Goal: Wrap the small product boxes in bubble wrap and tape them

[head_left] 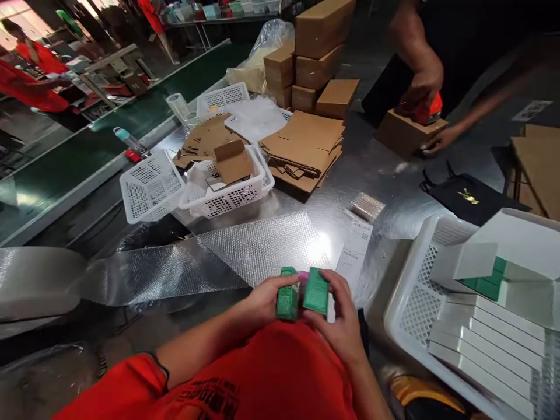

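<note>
At the far left we saw a roll of bubble wrap [39,283], its strip [271,245] running rightward across the metal table [371,178]. Beyond it, a white basket [152,186] leaned beside a second basket [231,197] that held a piece of brown cardboard [234,162]. Our left hand [262,300] pinched a small green box [287,297] upright between thumb and fingers, in front of our red shirt [280,367]. Farther back lay a stack of flat cardboard [301,137]. Just beside the first box, our right hand [345,321] gripped another green box [317,290], thumb below and fingers along its far side. Next we saw a printed paper slip [353,248] and, touching or near its top, a wrapped block [367,207]. Beyond, a co-worker's hand [426,76] held a red tool [423,111] on a cardboard box [400,137]. A black bag [472,195] lay nearer, behind a large white basket [409,303] of white boxes [499,341].
</note>
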Available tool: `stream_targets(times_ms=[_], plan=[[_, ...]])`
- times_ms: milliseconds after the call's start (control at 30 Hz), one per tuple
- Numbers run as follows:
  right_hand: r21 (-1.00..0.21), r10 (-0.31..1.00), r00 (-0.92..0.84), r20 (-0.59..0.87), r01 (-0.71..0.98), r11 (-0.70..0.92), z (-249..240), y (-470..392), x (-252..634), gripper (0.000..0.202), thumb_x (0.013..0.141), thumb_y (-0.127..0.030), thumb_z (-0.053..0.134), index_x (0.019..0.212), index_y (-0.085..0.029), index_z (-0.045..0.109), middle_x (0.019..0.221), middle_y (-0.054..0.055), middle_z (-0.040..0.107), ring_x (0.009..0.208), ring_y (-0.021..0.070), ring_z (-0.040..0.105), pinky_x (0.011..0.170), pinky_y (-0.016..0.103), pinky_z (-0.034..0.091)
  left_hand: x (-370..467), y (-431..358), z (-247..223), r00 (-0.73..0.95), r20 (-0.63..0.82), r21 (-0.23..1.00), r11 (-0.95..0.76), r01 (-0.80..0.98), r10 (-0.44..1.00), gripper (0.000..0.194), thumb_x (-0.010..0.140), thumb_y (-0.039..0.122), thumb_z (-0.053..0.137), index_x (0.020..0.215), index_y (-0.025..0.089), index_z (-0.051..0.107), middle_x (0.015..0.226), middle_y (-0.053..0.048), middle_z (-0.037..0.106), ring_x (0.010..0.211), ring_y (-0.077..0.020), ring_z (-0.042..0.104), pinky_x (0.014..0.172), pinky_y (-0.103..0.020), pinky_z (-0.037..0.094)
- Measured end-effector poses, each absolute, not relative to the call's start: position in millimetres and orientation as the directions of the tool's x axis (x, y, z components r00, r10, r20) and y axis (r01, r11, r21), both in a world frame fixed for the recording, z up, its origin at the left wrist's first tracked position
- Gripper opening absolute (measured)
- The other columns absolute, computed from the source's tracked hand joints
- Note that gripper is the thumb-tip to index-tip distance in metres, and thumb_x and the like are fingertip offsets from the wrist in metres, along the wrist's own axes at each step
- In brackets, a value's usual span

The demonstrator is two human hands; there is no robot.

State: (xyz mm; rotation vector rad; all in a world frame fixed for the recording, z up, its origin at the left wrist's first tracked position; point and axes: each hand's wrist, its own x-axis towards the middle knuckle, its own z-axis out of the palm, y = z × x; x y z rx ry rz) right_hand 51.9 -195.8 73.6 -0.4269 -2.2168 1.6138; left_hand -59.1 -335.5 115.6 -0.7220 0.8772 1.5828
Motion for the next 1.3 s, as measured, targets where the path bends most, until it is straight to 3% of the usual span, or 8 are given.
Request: stream_targets(times_ms=[200,333,500,600,700,933,1167,1300], plan=[[-0.939,0.593,-0.793,0.140,0.083,0.333,86,-184,66,0.052,0.073,-0.058,0.075,0.111,-0.024,0.068,0.124,0.014,0.057,0.123,0.0322,0.055,0.093,0.045,0.054,-73,-333,135,-0.149,-0.855,0.058,-0.195,-0.979,0.496,0.039,0.081,0.028,0.066,0.116,0.011,0.060,0.097,-0.014,0.073,0.086,-0.0249,0.074,0.083,-0.038,0.057],[-0.965,0.610,-0.778,0.150,0.020,0.263,95,-192,72,0.045,0.075,-0.054,0.075,0.107,-0.024,0.067,0.123,0.013,0.062,0.119,0.0310,0.060,0.090,0.042,0.054,-76,-334,142,-0.226,-0.835,0.123,-0.229,-0.966,0.502,0.052,0.080,0.030,0.060,0.124,0.003,0.059,0.074,-0.010,0.070,0.064,-0.0176,0.069,0.064,-0.026,0.055],[-0.974,0.646,-0.747,0.160,-0.014,0.224,99,-195,80,0.045,0.079,-0.055,0.072,0.111,-0.025,0.066,0.128,0.014,0.064,0.117,0.0329,0.063,0.090,0.043,0.055,-67,-334,149,-0.463,-0.693,0.491,-0.110,-0.864,0.552,0.072,0.063,0.027,0.071,0.131,0.006,0.060,0.060,-0.003,0.065,0.047,-0.0165,0.060,0.047,-0.024,0.046],[-0.956,0.635,-0.740,0.222,-0.037,0.292,99,-194,83,0.042,0.079,-0.051,0.074,0.113,-0.026,0.066,0.129,0.013,0.064,0.117,0.0327,0.063,0.087,0.040,0.056,-59,-335,157,-0.671,-0.515,0.732,-0.133,-0.668,0.533,0.073,0.054,0.015,0.079,0.126,0.010,0.066,0.076,-0.005,0.069,0.060,-0.0181,0.066,0.058,-0.027,0.052],[-0.931,0.606,-0.739,0.294,-0.078,0.356,102,-192,84,0.040,0.081,-0.046,0.074,0.115,-0.028,0.065,0.130,0.012,0.062,0.118,0.0306,0.063,0.084,0.037,0.056,-56,-338,164,-0.759,-0.454,0.812,-0.133,-0.568,0.467,0.075,0.050,0.003,0.076,0.124,0.012,0.070,0.095,-0.011,0.071,0.080,-0.0229,0.069,0.080,-0.033,0.056],[-0.918,0.558,-0.767,0.316,-0.098,0.385,107,-197,82,0.039,0.082,-0.044,0.072,0.117,-0.028,0.064,0.131,0.013,0.061,0.116,0.0299,0.064,0.080,0.035,0.057,-58,-340,172,-0.743,-0.511,0.766,-0.163,-0.621,0.432,0.079,0.058,0.011,0.083,0.135,0.013,0.064,0.094,-0.013,0.073,0.103,-0.0321,0.067,0.096,-0.041,0.053],[-0.917,0.561,-0.767,0.311,-0.086,0.390,113,-204,77,0.035,0.083,-0.044,0.072,0.114,-0.028,0.066,0.130,0.012,0.061,0.118,0.0297,0.063,0.085,0.036,0.058,-73,-321,176,-0.665,-0.648,0.595,-0.300,-0.746,0.371,0.054,0.061,0.024,0.092,0.106,0.010,0.066,0.072,-0.007,0.070,0.068,-0.0228,0.070,0.072,-0.036,0.058],[-0.846,0.394,-0.850,0.349,-0.106,0.522,118,-203,78,0.041,0.082,-0.040,0.072,0.122,-0.031,0.067,0.144,0.012,0.052,0.127,0.0311,0.058,0.093,0.040,0.056,-76,-320,170,-0.550,-0.745,0.474,-0.280,-0.835,0.377,0.039,0.072,0.023,0.086,0.100,0.011,0.062,0.073,-0.009,0.071,0.062,-0.0198,0.070,0.065,-0.031,0.058]])
